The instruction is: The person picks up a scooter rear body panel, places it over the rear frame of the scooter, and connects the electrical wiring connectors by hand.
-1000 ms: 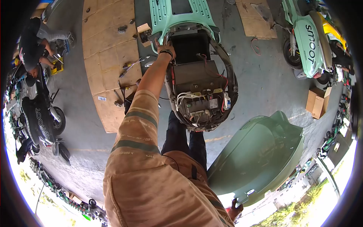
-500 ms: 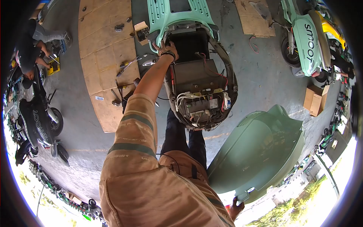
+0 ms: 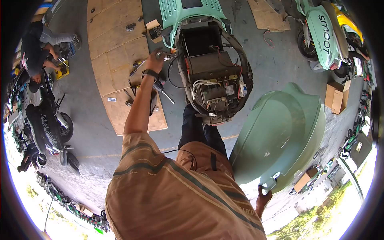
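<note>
My left hand (image 3: 154, 63) has its fingers curled at a small silver part (image 3: 165, 56) beside the scooter frame; glare blurs the contact. The stripped scooter (image 3: 214, 66) stands in front of me, its dark compartment, wiring and electrical parts exposed below the mint-green footboard (image 3: 192, 15). Low at the right, my right hand (image 3: 264, 197) grips the lower edge of a large green body panel (image 3: 278, 138), its fingers closed by a small notch. Under my left wrist lies a power drill (image 3: 162, 88) with a long bit.
Cardboard sheets (image 3: 116, 48) with tools lie at left; another sheet (image 3: 269, 14) is at upper right. Small box (image 3: 154, 31) with parts, open box (image 3: 337, 97) at right. A person (image 3: 38, 52) crouches by a black scooter (image 3: 44, 126). A green scooter (image 3: 326, 40) stands right.
My left hand has left the scooter frame and moved left and down to the silver part. The green panel has shifted slightly right and up in view, with my right hand still on its edge.
</note>
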Demonstrator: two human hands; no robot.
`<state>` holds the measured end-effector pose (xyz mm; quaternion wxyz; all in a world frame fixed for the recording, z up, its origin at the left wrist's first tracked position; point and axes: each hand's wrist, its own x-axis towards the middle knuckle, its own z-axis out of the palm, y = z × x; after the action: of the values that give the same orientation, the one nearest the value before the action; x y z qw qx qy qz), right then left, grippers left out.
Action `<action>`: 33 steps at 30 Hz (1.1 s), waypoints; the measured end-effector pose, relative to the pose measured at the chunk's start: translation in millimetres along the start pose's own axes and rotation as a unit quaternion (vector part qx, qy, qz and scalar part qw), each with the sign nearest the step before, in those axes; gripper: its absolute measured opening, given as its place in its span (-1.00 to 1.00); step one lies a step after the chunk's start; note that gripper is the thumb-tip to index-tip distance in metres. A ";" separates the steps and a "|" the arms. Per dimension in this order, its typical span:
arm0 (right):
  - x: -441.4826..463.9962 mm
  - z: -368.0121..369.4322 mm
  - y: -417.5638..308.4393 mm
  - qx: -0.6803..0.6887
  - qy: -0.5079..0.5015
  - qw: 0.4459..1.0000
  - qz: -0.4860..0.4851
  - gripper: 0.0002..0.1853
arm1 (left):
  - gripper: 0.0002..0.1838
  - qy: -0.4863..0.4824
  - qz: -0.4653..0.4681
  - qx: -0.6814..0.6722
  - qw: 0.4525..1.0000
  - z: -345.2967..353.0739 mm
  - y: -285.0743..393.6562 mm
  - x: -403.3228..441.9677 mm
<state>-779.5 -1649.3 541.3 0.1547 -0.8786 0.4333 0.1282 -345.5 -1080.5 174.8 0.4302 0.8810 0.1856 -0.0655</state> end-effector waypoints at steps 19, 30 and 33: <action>14.9 -0.6 14.3 0.053 0.003 0.995 -0.089 -0.60 | -0.63 0.001 -0.273 -0.293 0.916 50.7 -13.2 -96.1; -1.4 8.2 47.4 0.036 0.012 0.998 -0.058 -0.54 | -0.50 -0.044 -0.144 0.087 0.985 30.7 38.9 -34.3; -12.2 8.0 48.1 0.042 0.012 0.999 -0.029 -0.54 | -0.50 -0.105 -0.110 0.174 0.973 30.9 52.8 -7.5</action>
<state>-826.0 -1665.2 530.6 0.1899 -0.8848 0.4147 0.0953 -330.9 -1136.3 196.4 0.2776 0.9047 0.2208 -0.2358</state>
